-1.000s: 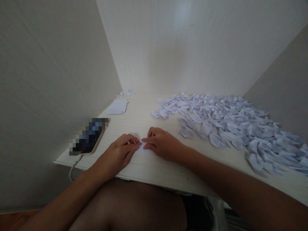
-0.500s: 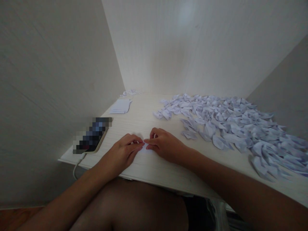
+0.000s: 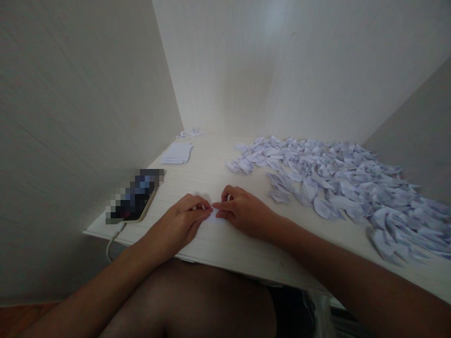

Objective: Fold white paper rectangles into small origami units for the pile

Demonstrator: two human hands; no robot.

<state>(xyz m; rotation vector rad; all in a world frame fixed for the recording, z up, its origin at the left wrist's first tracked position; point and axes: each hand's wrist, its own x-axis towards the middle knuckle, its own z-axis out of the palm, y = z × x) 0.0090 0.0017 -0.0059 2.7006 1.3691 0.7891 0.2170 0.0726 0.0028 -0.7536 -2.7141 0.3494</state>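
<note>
Near the front of the white table, a small piece of white paper [image 3: 213,217] lies between my hands, mostly covered by fingers. My left hand [image 3: 188,219] is closed in a pinch at the paper's left side. From the right, my right hand [image 3: 243,211] pinches the same paper, its index fingertip touching or almost touching the left fingertips. How the paper is folded cannot be made out. A large heap of folded white paper pieces [image 3: 327,178] spreads over the table's right side, beyond my right forearm.
A stack of flat white paper sheets [image 3: 177,153] sits at the back left. Behind it lie small white scraps [image 3: 192,133]. A phone [image 3: 141,202] with a white cable [image 3: 112,244] rests at the left edge. Walls enclose the table [image 3: 207,164] at the back and sides.
Both hands keep their pinch on the paper, with barely any finger movement. The whole view has shifted slightly.
</note>
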